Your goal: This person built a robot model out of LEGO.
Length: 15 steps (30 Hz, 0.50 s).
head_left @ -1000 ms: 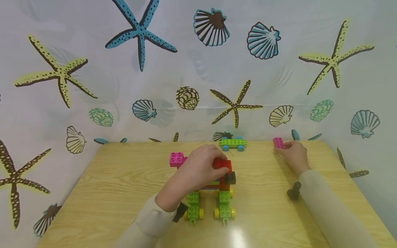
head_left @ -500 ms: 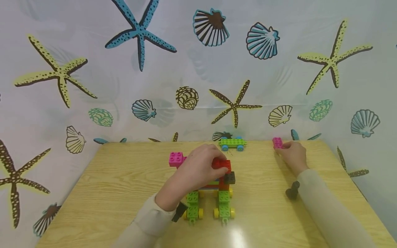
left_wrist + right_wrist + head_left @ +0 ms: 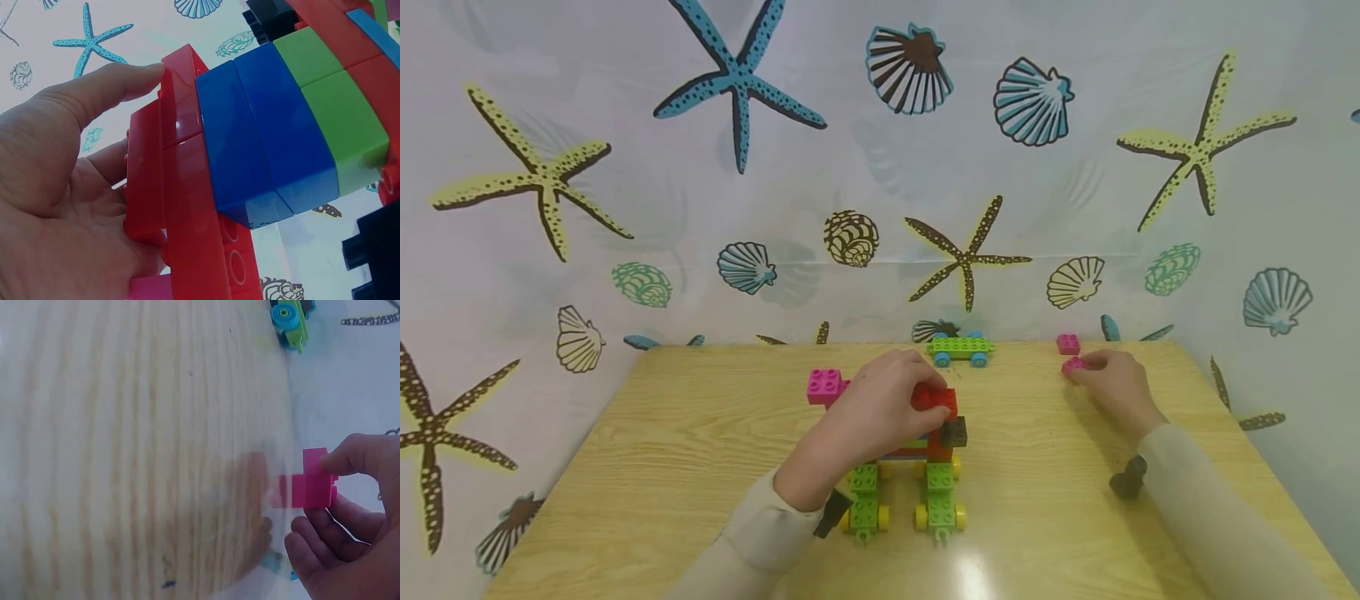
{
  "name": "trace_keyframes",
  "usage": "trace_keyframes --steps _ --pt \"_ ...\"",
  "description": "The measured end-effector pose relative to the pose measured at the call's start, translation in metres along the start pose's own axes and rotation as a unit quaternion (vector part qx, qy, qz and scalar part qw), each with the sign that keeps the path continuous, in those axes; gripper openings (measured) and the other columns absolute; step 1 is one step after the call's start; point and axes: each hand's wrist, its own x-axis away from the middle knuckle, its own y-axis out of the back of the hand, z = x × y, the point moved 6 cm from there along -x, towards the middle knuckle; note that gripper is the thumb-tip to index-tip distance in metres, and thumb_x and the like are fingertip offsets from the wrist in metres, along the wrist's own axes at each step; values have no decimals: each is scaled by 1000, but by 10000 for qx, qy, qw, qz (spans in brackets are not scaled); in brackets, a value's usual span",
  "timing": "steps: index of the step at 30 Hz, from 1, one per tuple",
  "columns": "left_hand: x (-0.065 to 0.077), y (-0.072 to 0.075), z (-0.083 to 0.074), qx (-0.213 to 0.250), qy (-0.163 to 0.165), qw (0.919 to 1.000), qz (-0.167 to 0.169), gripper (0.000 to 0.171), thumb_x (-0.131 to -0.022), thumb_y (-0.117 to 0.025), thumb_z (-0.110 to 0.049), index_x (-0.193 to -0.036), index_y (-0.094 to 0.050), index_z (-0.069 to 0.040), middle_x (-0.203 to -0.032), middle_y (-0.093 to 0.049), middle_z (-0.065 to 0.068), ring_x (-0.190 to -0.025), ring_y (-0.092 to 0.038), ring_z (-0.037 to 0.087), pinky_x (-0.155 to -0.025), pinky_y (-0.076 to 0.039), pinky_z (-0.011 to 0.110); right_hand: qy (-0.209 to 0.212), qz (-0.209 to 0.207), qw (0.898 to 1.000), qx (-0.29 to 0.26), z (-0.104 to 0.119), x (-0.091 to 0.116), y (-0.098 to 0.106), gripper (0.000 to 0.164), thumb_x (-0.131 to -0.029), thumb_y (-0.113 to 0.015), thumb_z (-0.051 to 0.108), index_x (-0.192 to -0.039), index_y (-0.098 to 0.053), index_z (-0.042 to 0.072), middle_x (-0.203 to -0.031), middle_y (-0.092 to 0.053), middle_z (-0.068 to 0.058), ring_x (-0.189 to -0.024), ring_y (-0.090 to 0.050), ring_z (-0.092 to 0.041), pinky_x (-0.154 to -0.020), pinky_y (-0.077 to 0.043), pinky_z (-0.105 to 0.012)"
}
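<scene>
In the head view, my left hand (image 3: pixel 876 412) reaches over a build of large toy bricks at the table's middle. Its thumb and fingers grip the red bricks (image 3: pixel 187 212) on top; blue bricks (image 3: pixel 269 131) and green ones lie under them in the left wrist view. A black brick (image 3: pixel 953 432) juts out at the right end, a pink brick (image 3: pixel 824 385) at the left. My right hand (image 3: pixel 1117 385) pinches a small pink brick (image 3: pixel 1074 367) between thumb and fingers at the back right. Just behind it is another pink brick (image 3: pixel 1068 343).
The build stands on green wheeled bases (image 3: pixel 940 504) with yellow wheels. A green wheeled base (image 3: pixel 960 347) with blue wheels sits at the table's back edge. Behind the wooden table (image 3: pixel 700 433) hangs a white cloth (image 3: pixel 820 167) printed with shells and starfish.
My right hand has drawn one pink brick toward me, away from the other at the back, so a gap now shows between them. My left hand has kept its grip in place.
</scene>
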Motion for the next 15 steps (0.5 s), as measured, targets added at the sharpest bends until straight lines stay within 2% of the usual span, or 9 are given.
trace_keyframes --steps 3,7,11,15 --pt "-1 0 0 3 -1 10000 9 19 -97 -88 -21 -112 -86 -9 -107 -79 2 -99 -67 21 -89 -65 37 49 80 9999 -61 8 10 1 64 -108 -71 45 -149 -64 -4 -155 -62 -30 -133 -60 -44 -116 -54 -60" --pt "-1 0 -1 -6 -16 10000 -5 19 -97 -88 -21 -112 -86 -9 -107 -78 2 -99 -67 21 -88 -65 37 292 80 9995 -99 32 25 -2 59 -107 -72 37 -150 -65 -2 -151 -66 -29 -133 -62 -44 -112 -59 -54" --pt "-1 0 -1 3 -2 10000 -1 19 -97 -88 -21 -112 -86 -9 -107 -78 3 -99 -68 21 -89 -65 37 728 116 9971 -211 62 44 -9 53 -105 -76 32 -146 -68 0 -140 -73 -26 -125 -69 -39 -102 -63 -44" --pt "-1 -1 0 31 103 9999 50 21 -97 -88 -21 -114 -85 -8 -109 -79 3 -101 -67 22 -90 -66 38 1264 382 9899 -516 92 64 -16 45 -104 -79 30 -140 -72 4 -132 -78 -19 -119 -74 -32 -98 -64 -37"
